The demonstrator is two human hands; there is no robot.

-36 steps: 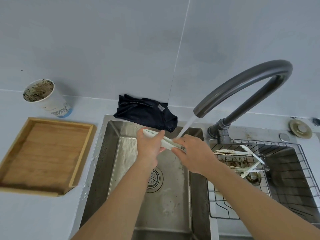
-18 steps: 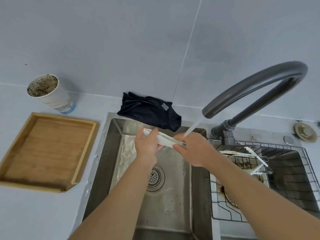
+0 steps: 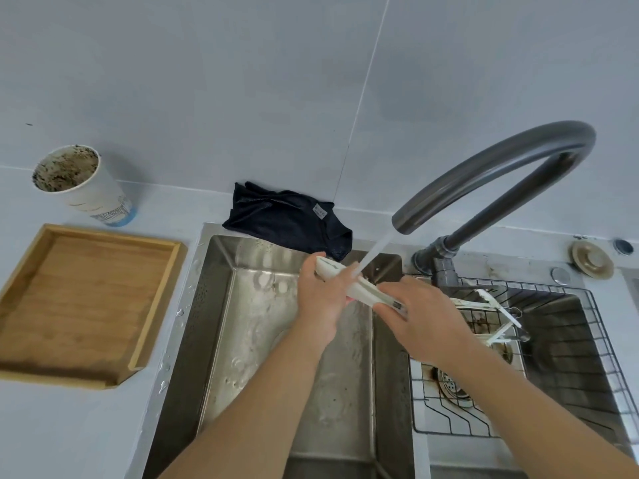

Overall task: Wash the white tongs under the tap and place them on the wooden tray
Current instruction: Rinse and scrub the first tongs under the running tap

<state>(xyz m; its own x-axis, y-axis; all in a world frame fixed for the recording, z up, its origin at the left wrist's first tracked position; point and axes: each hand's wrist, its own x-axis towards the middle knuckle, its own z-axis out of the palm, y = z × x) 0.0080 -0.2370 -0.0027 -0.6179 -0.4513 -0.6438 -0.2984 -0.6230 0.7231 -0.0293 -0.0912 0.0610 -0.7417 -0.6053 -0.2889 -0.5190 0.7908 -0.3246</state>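
White tongs (image 3: 359, 288): white, long and narrow, arms pressed together; held slanting above the left sink basin, the far end up-left, the near end down-right, with the water stream from the tap striking the middle.
Tap (image 3: 498, 174): dark grey, high arched spout, base behind the divider between the sink's basins; mouth above the tongs, water running.
Wooden tray (image 3: 31, 271): light wood, rectangular, raised rim, lying flat on the counter left of the sink.
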